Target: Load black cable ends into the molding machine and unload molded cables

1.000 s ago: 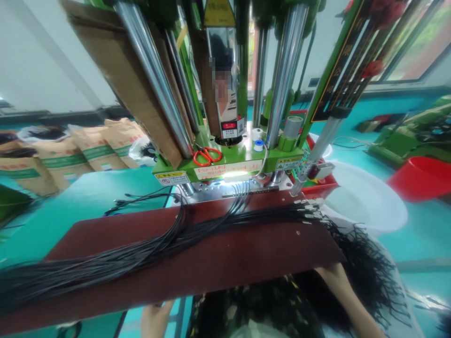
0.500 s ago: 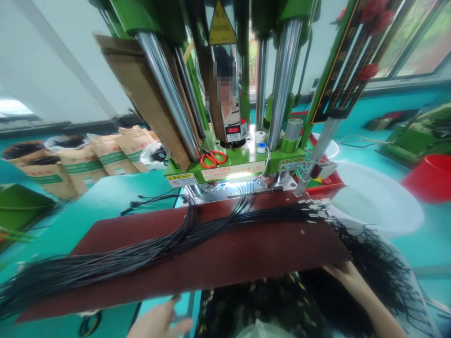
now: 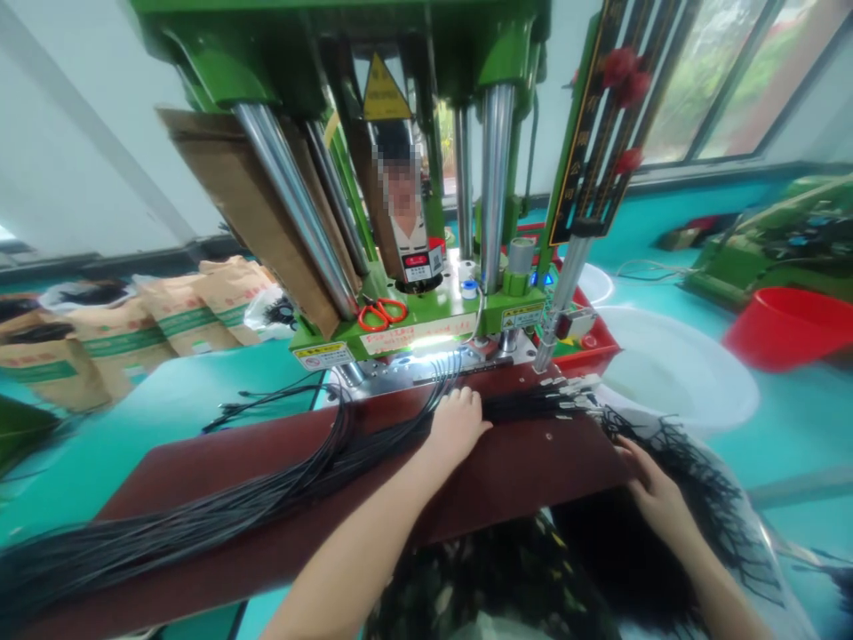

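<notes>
Long black cables [image 3: 267,476] lie in a thick bundle along a dark red board [image 3: 506,484] in front of a green press. Some of them curve up into the metal plate [image 3: 400,375] under the machine. My left hand [image 3: 458,428] is over the middle of the bundle, fingers curled down on the cables; part of its grip is hidden. Beside the board's right corner is my right hand [image 3: 651,480], its fingers apart and nothing visible in them. Close to it are the pale cable ends [image 3: 577,396] and a mass of black pieces [image 3: 706,498].
Orange-handled scissors [image 3: 382,314] lie on the green press [image 3: 440,311]. A red tray [image 3: 593,351], a white basin [image 3: 693,373] and a red bucket [image 3: 786,333] are on the right. Several paper sacks [image 3: 126,338] stand at the left. A mirror-like surface reflects a person.
My left hand has moved from below the board up and right onto the cables. My right hand has risen to the board's right corner. The view has shifted a little.
</notes>
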Available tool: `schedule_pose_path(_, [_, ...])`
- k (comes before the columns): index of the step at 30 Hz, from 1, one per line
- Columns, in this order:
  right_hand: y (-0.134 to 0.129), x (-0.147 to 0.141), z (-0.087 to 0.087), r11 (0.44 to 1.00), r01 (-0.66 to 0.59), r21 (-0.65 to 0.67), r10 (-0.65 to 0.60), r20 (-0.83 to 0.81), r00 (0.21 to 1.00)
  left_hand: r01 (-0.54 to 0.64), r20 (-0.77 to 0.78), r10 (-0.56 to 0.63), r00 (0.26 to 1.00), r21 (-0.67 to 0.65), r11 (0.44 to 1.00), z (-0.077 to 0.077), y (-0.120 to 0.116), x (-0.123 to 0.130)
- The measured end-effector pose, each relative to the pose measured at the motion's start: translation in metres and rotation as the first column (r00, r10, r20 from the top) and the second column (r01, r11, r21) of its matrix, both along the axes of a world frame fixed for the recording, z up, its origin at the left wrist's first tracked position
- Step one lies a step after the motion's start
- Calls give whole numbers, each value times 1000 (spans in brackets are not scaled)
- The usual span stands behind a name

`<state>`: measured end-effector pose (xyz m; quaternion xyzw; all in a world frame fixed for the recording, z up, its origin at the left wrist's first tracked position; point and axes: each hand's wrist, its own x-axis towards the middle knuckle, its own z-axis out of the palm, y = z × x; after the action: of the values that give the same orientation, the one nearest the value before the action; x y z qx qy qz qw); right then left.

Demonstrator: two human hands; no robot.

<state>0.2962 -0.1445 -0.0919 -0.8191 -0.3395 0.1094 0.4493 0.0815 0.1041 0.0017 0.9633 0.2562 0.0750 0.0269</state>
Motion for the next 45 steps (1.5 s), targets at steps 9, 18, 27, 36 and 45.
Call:
schedule_pose_path(9, [-5,-2,20,999,25,-30,-22,82,996,116,129,-85,988,-255,960,23,13,-2])
schedule_pose_path(18, [13,-15,56,996,28,79,-42,176,984,252,370,165,914,-838,485,43,30,-17])
schedule_pose_path(27, [77,-89,112,829,-141,542,439,-471,765,341,385,69,920,-876,340,53,11,-29])
schedule_pose_path(36, [134,-81,144,636,14,772,604,-509,613,336,387,50,921,-852,401,45,2,-14])
schedule_pose_path(45, [129,-78,140,649,120,751,554,-575,602,364,427,85,900,-845,392,58,-10,26])
